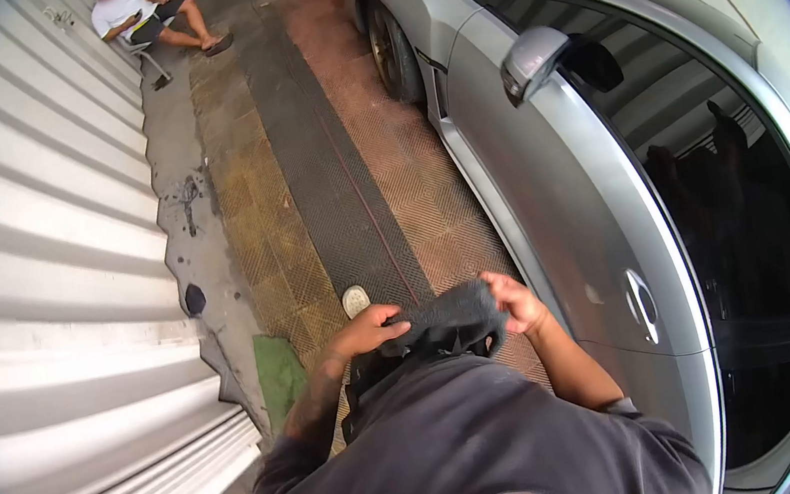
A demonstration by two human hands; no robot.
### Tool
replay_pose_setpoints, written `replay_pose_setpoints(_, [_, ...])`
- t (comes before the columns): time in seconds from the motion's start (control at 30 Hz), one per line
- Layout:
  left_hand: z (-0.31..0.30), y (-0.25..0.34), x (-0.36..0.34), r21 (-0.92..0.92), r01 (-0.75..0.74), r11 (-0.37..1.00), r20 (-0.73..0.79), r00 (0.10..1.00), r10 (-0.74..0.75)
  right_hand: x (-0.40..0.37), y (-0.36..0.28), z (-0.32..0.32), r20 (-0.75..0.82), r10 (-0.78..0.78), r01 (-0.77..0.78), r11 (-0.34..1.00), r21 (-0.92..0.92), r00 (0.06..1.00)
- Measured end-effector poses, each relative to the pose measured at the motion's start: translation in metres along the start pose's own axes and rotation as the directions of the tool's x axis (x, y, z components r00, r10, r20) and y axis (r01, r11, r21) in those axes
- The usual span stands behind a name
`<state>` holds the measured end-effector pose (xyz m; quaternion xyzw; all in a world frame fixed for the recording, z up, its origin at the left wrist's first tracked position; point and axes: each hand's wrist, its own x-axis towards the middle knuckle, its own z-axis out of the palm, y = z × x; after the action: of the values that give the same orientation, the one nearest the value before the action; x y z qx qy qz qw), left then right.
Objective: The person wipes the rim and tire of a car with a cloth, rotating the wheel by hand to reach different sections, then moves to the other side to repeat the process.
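Note:
A dark grey cloth (454, 307) is stretched between my two hands in front of my waist. My left hand (368, 331) pinches its left end, thumb on top. At the right end, my right hand (516, 301) has its fingers closed on the cloth's edge. Black folds hang beneath the cloth, and I cannot make out what they belong to. Just beyond my left hand, a light shoe (355, 300) shows on the floor mats.
A silver car (548, 185) stands close on my right, its mirror (535, 60) sticking out. Corrugated white wall (40, 236) runs along the left. Green cloth (279, 374) lies on the floor. A seated person (125, 12) is at the far left. A thin red line (363, 201) crosses the mats.

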<state>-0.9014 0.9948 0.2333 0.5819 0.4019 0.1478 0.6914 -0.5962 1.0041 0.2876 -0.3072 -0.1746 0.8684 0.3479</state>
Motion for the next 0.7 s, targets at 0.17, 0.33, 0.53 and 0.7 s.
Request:
replay_pose_setpoints(0.17, [-0.108, 0.035, 0.0, -0.356, -0.115, 0.927, -0.042, 0.993, 0.107, 0.139, 0.042, 0.003, -0.175, 0.331, -0.303, 0.938, 0.169, 0.927])
replay_pose_setpoints(0.33, [-0.203, 0.043, 0.029, 0.036, -0.124, 0.992, -0.293, 0.947, 0.129, 0.207, 0.033, 0.07, 0.117, 0.081, -0.111, 0.952, 0.284, 0.99])
replay_pose_setpoints(0.53, [-0.281, 0.043, 0.056, 0.248, -0.008, 0.969, -0.423, 0.899, 0.116, 0.268, 0.004, 0.107, 0.23, -0.078, -0.02, 0.919, 0.393, 0.97])
replay_pose_setpoints(0.7, [-0.329, 0.063, 0.079, 0.356, 0.13, 0.925, -0.366, 0.931, 0.01, 0.334, 0.006, 0.095, -0.04, -0.291, 0.293, 0.936, 0.196, 0.956])
